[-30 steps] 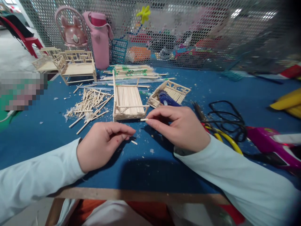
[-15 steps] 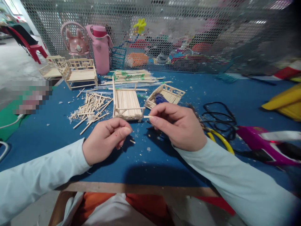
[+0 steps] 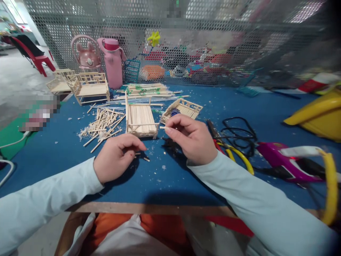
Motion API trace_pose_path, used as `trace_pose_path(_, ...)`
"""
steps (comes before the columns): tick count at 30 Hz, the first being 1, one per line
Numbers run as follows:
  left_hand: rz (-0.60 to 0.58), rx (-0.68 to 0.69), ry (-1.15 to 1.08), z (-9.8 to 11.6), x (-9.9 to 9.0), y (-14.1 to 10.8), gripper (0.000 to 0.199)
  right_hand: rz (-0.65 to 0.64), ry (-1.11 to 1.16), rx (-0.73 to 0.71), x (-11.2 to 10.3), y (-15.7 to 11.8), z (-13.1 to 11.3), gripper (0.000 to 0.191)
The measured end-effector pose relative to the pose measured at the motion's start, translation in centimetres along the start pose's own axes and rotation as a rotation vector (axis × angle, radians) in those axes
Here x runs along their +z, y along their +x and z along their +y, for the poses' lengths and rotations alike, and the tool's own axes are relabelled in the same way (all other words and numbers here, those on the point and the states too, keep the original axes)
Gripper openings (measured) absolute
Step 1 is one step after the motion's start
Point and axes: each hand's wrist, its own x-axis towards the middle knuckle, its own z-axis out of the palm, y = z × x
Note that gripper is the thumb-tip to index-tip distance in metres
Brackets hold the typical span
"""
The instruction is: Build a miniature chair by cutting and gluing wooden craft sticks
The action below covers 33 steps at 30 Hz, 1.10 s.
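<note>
Between the thumb and forefinger of my right hand point(image 3: 193, 137) is a short pale stick point(image 3: 162, 127), pointing left toward the front corner of a small stick-built frame point(image 3: 142, 115). My left hand point(image 3: 117, 156) hovers over the blue tabletop with its thumb and forefinger apart and nothing between them. Small stick offcuts point(image 3: 146, 159) lie just right of its fingers. Behind my right hand sits a second stick frame point(image 3: 190, 108), with a dark blue item point(image 3: 174, 112) in it, partly hidden by the hand.
Loose cut sticks point(image 3: 105, 122) lie left of centre. Finished stick pieces point(image 3: 92, 89) and a pink bottle point(image 3: 114, 67) stand behind. To the right are yellow-handled pliers point(image 3: 243, 160), a black cable point(image 3: 237, 129) and a purple tool point(image 3: 277, 160).
My left thumb and forefinger have come apart. My right hand, still pinching the short stick, sits slightly farther left and up in view. The view has shifted a little.
</note>
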Motion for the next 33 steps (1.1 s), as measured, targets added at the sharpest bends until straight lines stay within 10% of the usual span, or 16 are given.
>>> trace_pose_path(13,0.328,-1.021,-0.990,3.3,2.4,0.2,0.026,-0.146,0.229,0.156,1.7,2.6,0.9,0.020)
trace_pose_path(24,0.470,-0.448,-0.892,2.2,3.6,-0.7,0.018,-0.104,0.719,0.373,2.3,-1.2,-3.2,0.023)
trace_pose_path(33,0.354,-0.225,-0.544,3.3,1.8,-0.5,0.008,0.009,0.523,0.287,1.4,-4.7,-3.4,0.020)
